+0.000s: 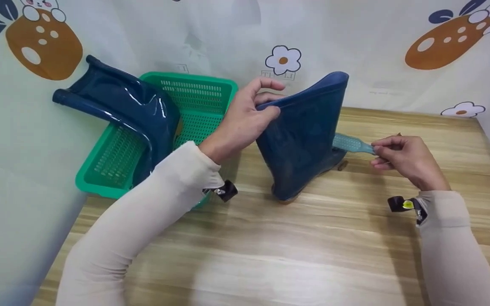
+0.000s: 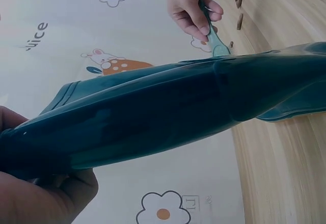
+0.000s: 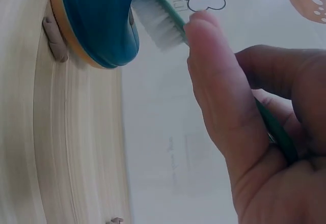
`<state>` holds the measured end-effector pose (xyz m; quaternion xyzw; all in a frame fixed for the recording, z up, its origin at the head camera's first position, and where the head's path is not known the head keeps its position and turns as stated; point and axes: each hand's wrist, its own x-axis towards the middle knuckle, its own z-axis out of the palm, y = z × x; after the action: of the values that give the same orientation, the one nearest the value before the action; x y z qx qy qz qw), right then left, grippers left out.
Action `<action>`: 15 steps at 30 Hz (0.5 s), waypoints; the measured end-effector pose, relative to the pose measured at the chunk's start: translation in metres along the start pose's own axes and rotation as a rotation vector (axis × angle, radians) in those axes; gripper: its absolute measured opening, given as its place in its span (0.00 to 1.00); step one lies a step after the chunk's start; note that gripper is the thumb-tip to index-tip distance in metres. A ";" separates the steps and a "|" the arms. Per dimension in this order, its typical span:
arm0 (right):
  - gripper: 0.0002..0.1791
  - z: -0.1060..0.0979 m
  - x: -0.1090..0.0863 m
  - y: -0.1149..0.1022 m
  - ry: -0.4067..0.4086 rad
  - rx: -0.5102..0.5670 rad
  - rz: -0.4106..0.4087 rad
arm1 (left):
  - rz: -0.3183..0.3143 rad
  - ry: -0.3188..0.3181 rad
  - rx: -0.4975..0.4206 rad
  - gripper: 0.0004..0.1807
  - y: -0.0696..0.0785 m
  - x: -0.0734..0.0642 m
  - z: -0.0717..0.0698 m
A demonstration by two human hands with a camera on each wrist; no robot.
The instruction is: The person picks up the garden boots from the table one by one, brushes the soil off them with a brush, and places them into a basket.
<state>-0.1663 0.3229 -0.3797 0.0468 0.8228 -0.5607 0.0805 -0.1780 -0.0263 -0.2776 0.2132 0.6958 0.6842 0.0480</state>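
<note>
A dark blue rubber boot [image 1: 300,136] stands on the wood-grain table, its shaft leaning a little. The left hand [image 1: 245,114] grips the boot's top rim, thumb on the near side. In the right hand [image 1: 406,157] is the handle of a green brush [image 1: 351,143], pinched between thumb and fingers. White bristles [image 3: 158,23] face the boot's front, close to the foot in the right wrist view; whether they touch it I cannot tell. The left wrist view shows the boot shaft [image 2: 127,117] running between the two hands.
A second blue boot [image 1: 134,106] lies tilted in a green plastic basket [image 1: 198,83] on the left, its shaft jutting over the rim. Small brown lumps [image 1: 343,165] lie on the table [image 1: 270,246] by the boot's toe. A patterned sheet [image 1: 355,42] hangs behind.
</note>
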 end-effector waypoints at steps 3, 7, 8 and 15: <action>0.16 0.000 -0.001 0.000 0.081 0.014 -0.014 | 0.004 0.003 0.008 0.16 0.000 0.000 0.000; 0.14 0.000 -0.004 -0.001 0.092 0.130 -0.033 | -0.018 0.005 0.014 0.15 0.000 0.000 0.002; 0.13 0.001 -0.004 -0.002 0.074 0.158 -0.035 | -0.021 0.006 0.011 0.15 0.000 0.000 0.002; 0.16 0.001 -0.003 -0.001 -0.054 0.130 -0.009 | -0.017 0.020 -0.008 0.15 0.000 -0.001 0.000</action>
<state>-0.1636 0.3216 -0.3790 0.0332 0.7822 -0.6145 0.0972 -0.1774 -0.0267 -0.2781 0.2002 0.6954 0.6885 0.0477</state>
